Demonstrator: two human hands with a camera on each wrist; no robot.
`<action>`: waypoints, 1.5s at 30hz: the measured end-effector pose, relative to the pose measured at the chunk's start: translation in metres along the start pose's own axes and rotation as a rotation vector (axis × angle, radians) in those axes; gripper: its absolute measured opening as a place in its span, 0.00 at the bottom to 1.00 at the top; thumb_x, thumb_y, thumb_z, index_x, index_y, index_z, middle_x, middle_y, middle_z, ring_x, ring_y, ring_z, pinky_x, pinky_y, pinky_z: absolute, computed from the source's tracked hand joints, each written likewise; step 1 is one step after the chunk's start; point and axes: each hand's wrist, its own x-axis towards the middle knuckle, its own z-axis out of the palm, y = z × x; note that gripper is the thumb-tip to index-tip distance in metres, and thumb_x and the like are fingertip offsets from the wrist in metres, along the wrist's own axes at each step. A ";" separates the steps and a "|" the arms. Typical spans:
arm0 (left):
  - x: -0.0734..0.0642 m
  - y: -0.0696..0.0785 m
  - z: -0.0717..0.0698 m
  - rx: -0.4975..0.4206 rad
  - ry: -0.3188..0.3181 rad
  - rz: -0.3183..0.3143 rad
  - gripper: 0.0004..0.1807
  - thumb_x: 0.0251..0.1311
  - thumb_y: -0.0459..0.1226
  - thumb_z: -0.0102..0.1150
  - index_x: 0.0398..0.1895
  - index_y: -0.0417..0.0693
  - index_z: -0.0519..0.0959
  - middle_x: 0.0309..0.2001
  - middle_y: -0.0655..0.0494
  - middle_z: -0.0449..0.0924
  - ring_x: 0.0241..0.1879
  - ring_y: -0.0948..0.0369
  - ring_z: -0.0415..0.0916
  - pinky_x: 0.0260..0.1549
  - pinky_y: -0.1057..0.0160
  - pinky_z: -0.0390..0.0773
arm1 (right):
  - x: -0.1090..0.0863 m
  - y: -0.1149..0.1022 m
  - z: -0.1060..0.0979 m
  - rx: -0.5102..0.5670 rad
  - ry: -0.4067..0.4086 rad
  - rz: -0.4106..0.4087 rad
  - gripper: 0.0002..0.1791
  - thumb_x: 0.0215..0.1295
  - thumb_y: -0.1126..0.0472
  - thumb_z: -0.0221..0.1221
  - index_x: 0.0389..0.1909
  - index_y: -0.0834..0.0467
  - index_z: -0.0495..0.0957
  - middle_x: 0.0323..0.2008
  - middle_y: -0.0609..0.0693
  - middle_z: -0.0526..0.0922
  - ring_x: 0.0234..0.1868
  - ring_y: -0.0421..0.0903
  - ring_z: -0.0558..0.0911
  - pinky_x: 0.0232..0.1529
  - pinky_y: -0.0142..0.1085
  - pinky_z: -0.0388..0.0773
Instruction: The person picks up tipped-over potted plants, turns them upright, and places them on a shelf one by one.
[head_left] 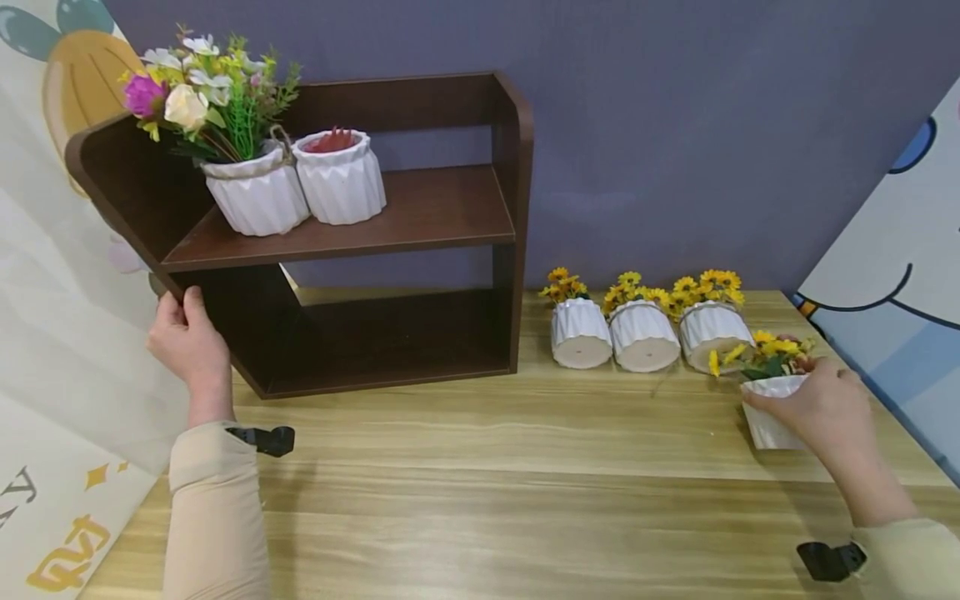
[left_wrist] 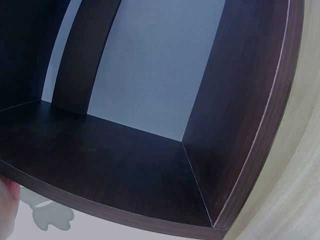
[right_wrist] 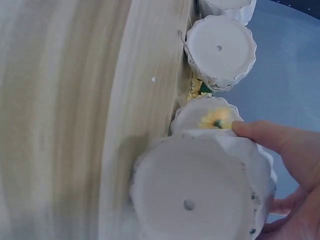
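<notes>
Left hand (head_left: 193, 343) is gripping the brown shelf (head_left: 450, 204) by its side, right hand (head_left: 831, 408) is grasping a white flowerpot (head_left: 768, 427); woodgrain table (head_left: 480, 508) is backing onto a bluish-grey wall (head_left: 675, 150).

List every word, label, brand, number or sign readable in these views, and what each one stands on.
"y": grey letter on the white printed panel at left, head view; what precedes it is cut by the picture's edge.
Orange lettering, same panel: too stylised and slanted to read surely.
White pots and dark shelf: no text visible.
</notes>
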 end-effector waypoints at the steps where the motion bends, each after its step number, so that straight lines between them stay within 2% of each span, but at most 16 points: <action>1: 0.000 0.000 0.000 0.001 -0.001 0.000 0.13 0.59 0.50 0.51 0.17 0.70 0.67 0.15 0.72 0.57 0.21 0.71 0.54 0.24 0.71 0.51 | -0.001 0.000 0.001 0.015 0.020 0.000 0.61 0.42 0.34 0.62 0.53 0.85 0.52 0.42 0.84 0.57 0.39 0.74 0.62 0.34 0.59 0.64; 7: -0.001 0.002 0.002 -0.001 -0.003 -0.010 0.15 0.59 0.50 0.50 0.15 0.68 0.64 0.15 0.69 0.56 0.21 0.71 0.54 0.24 0.71 0.51 | -0.010 -0.001 0.003 0.143 0.136 0.031 0.52 0.44 0.41 0.65 0.53 0.80 0.54 0.47 0.83 0.56 0.44 0.74 0.59 0.37 0.60 0.61; 10: -0.001 0.002 0.002 -0.008 0.002 -0.006 0.16 0.59 0.49 0.51 0.14 0.67 0.63 0.15 0.69 0.55 0.21 0.72 0.53 0.24 0.71 0.50 | -0.012 0.001 0.005 0.171 0.169 0.036 0.49 0.45 0.43 0.65 0.51 0.78 0.55 0.47 0.81 0.56 0.45 0.74 0.59 0.37 0.60 0.61; 16: -0.002 0.000 0.002 -0.004 0.006 0.015 0.18 0.59 0.48 0.51 0.13 0.66 0.60 0.14 0.69 0.53 0.20 0.72 0.51 0.23 0.71 0.49 | -0.016 0.011 0.017 0.216 0.224 0.018 0.44 0.44 0.46 0.67 0.44 0.77 0.58 0.39 0.74 0.62 0.40 0.70 0.63 0.34 0.56 0.60; 21: -0.001 0.000 0.001 -0.016 0.014 0.014 0.19 0.59 0.47 0.52 0.12 0.65 0.59 0.14 0.68 0.53 0.21 0.72 0.52 0.24 0.71 0.49 | -0.014 0.010 0.022 0.258 0.272 0.015 0.43 0.45 0.49 0.67 0.48 0.77 0.58 0.45 0.74 0.59 0.47 0.69 0.59 0.38 0.57 0.58; 25: 0.001 -0.002 0.003 -0.020 0.027 -0.008 0.18 0.59 0.46 0.52 0.13 0.65 0.62 0.15 0.69 0.54 0.22 0.72 0.54 0.26 0.72 0.50 | -0.013 0.009 0.025 0.302 0.256 0.051 0.48 0.47 0.48 0.66 0.55 0.78 0.54 0.53 0.77 0.54 0.54 0.70 0.54 0.44 0.60 0.58; 28: 0.002 -0.003 0.005 -0.012 0.027 -0.025 0.17 0.59 0.45 0.53 0.14 0.66 0.64 0.15 0.70 0.55 0.23 0.72 0.55 0.26 0.72 0.51 | -0.013 0.010 0.028 0.382 0.273 0.076 0.48 0.47 0.48 0.66 0.58 0.77 0.56 0.55 0.77 0.58 0.56 0.71 0.58 0.48 0.61 0.59; 32: 0.002 -0.005 0.006 -0.002 0.026 -0.014 0.17 0.59 0.45 0.53 0.13 0.66 0.64 0.14 0.71 0.55 0.22 0.72 0.54 0.26 0.72 0.50 | -0.011 0.014 0.031 0.450 0.231 0.093 0.48 0.49 0.45 0.64 0.61 0.74 0.57 0.56 0.76 0.63 0.55 0.71 0.64 0.49 0.61 0.60; 35: 0.002 -0.005 0.005 0.001 0.020 0.003 0.17 0.59 0.46 0.52 0.13 0.66 0.63 0.15 0.71 0.55 0.22 0.72 0.53 0.25 0.72 0.50 | -0.007 0.016 0.032 0.444 0.138 0.110 0.52 0.52 0.40 0.59 0.64 0.73 0.48 0.60 0.76 0.56 0.57 0.73 0.59 0.50 0.63 0.58; 38: 0.000 -0.004 0.003 0.003 0.011 0.009 0.17 0.59 0.47 0.52 0.13 0.66 0.63 0.15 0.71 0.55 0.22 0.72 0.53 0.25 0.71 0.50 | -0.002 0.018 0.033 0.445 0.090 0.121 0.56 0.52 0.38 0.58 0.66 0.72 0.43 0.62 0.76 0.52 0.58 0.74 0.57 0.51 0.64 0.57; 41: -0.001 -0.003 0.002 0.009 0.005 0.022 0.19 0.59 0.47 0.52 0.12 0.66 0.61 0.14 0.70 0.54 0.20 0.71 0.52 0.24 0.71 0.49 | 0.001 0.018 0.034 0.434 0.081 0.143 0.58 0.50 0.37 0.58 0.66 0.72 0.42 0.62 0.77 0.52 0.58 0.74 0.58 0.50 0.63 0.58; 45: 0.000 -0.003 0.002 0.013 0.007 0.042 0.19 0.59 0.47 0.51 0.12 0.65 0.60 0.13 0.70 0.52 0.19 0.71 0.51 0.23 0.70 0.48 | 0.003 0.018 0.035 0.369 0.118 0.178 0.57 0.48 0.35 0.59 0.64 0.73 0.48 0.59 0.77 0.58 0.55 0.73 0.61 0.49 0.61 0.61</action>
